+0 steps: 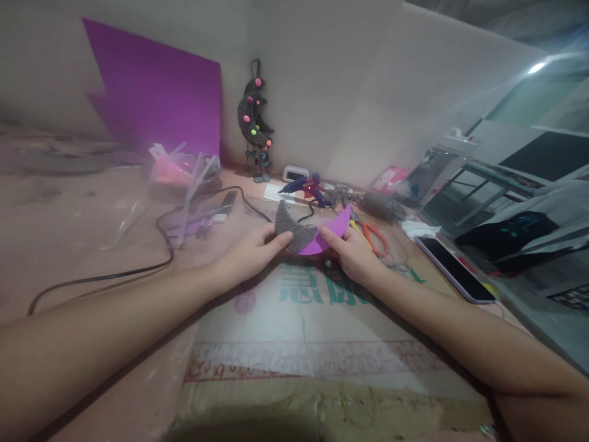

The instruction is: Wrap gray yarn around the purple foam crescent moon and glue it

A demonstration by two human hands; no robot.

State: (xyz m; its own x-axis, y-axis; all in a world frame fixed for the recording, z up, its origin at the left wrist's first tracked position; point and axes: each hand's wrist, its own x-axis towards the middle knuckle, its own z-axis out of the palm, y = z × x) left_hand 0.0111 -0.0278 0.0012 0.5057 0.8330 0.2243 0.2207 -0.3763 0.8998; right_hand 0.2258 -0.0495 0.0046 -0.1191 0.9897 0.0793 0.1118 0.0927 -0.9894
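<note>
1. Two hands meet over the middle of the table. The left hand (255, 250) is pinched on the grey yarn-wrapped end of a purple crescent (338, 224), and the right hand (352, 253) is pinched on its bare purple part.
2. Gripping it on both sides likely keeps the crescent steady just above the cardboard sheet (299, 331).
3. A glue gun (306, 184) lies just beyond the crescent and orange-handled cutters (375, 238) lie to the right, seemingly kept within reach.
4. Blur hides any loose yarn end, and the crescent covers the fingertips beneath it.

Purple sheet (156, 92), hanging moon ornament (254, 120), blue glue gun (306, 184), phone (455, 269), black cable (138, 271), printed cardboard (285, 344).
</note>
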